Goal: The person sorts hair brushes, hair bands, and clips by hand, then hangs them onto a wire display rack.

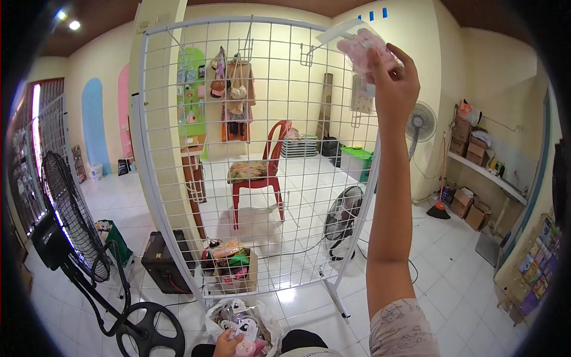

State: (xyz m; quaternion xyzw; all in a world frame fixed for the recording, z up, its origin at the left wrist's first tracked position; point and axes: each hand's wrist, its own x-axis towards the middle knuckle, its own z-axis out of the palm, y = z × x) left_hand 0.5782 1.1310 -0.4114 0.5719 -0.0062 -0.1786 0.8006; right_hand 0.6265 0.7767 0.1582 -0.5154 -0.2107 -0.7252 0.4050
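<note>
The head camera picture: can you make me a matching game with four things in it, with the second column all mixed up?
Column one:
1. The right hand
2. The left hand
3. The chair
4. The wire grid

Column two:
A. Red, with a patterned cushion on its seat
B. Low down, by the plastic bag
C. White, standing up on the floor
D. Up high, fingers holding a pink packet

Right pairs: 1-D, 2-B, 3-A, 4-C
</note>
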